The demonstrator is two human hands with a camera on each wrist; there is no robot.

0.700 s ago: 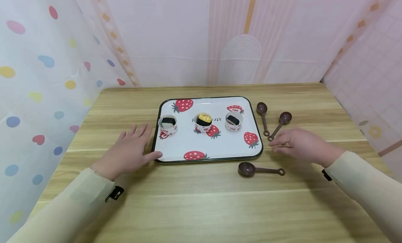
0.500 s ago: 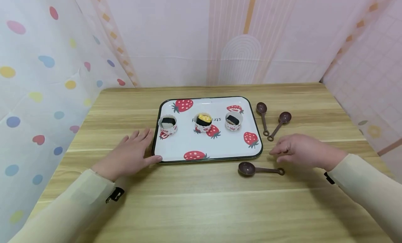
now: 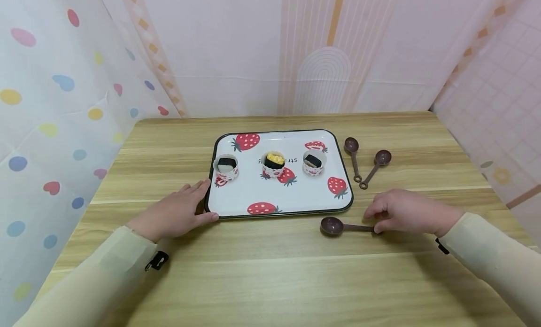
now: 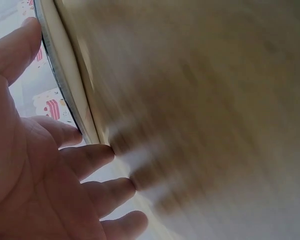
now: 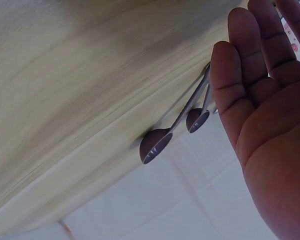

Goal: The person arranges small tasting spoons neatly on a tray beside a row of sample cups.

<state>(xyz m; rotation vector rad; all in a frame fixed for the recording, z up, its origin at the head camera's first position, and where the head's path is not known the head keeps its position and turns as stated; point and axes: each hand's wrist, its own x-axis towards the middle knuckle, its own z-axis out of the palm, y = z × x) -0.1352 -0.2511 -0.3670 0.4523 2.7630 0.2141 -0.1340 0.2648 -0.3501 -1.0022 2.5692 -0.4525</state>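
My left hand (image 3: 171,216) rests at the left edge of a white strawberry-print tray (image 3: 308,200), thumb on the near corner and fingertips along the rim. In the left wrist view its fingers (image 4: 90,159) are spread and slightly bent. At the tray's front right lies a brown measuring spoon (image 3: 331,226), bowl to the left. My right hand (image 3: 410,212) is at its handle end, with the thumb over the tip and a gap between thumb and index finger. Its fingers look loosely extended in the right wrist view, where that spoon is hidden.
Three printed paper cups stand on the tray: one with white sushi (image 3: 227,165), one with yellow-topped sushi (image 3: 274,161), one with brownish sushi (image 3: 313,161). Right of the tray lie two more brown measuring spoons, the left one (image 3: 351,145) and the right one (image 3: 382,158). A curtain (image 3: 236,50) backs the table.
My right hand has moved nearer, from beside the two far spoons down to the front spoon's handle end. My left fingers have drawn in against the tray's rim. Spoons and tray stay in place.
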